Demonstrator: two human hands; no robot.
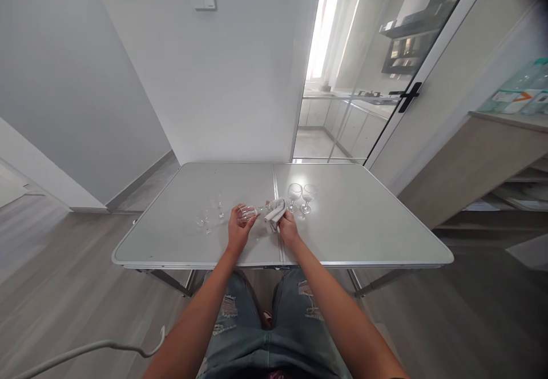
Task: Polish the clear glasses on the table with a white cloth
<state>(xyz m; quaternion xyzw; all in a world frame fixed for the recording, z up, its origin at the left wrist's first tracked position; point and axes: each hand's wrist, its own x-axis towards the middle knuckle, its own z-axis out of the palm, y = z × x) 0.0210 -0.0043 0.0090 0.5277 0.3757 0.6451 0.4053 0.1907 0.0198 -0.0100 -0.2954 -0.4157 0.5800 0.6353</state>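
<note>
My left hand [240,228] is closed around the bowl of a clear stemmed glass [248,214], which lies tilted on its side above the table, its stem pointing right. In my right hand [287,228] is a folded whitish cloth [275,212], held against the stem and foot end of that glass; the foot is hidden by the cloth. Just beyond my right hand two stemmed glasses stand upright side by side, a nearer-left glass [294,192] and a right glass [308,195]. Several faint clear glasses [208,219] are left of my left hand, their outlines hard to make out.
The pale folding table [363,225] has a seam down its middle and metal edging. Behind it are a white wall [231,82] and a glass door [342,82]. A shelf with plastic bottles [518,91] stands at right. A pale curved tube [107,345] is at lower left.
</note>
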